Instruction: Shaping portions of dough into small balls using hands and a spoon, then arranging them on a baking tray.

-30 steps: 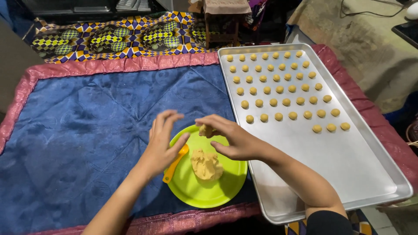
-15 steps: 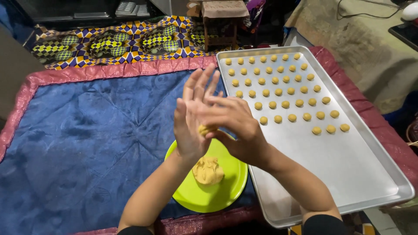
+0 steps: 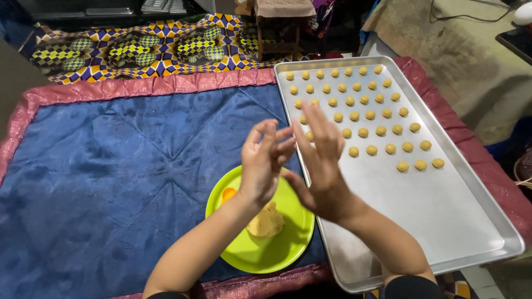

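Dough lump (image 3: 266, 220) pale yellow, rumpled, on green plate (image 3: 277, 252).

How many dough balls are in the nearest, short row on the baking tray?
3, all on the baking tray: a left ball, a middle ball and a right ball. None in this row looks hidden.

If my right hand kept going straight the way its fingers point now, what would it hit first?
The right hand points up and away over the metal baking tray. Going on, it would probably meet the rows of small dough balls first, though its height above them is hard to judge.
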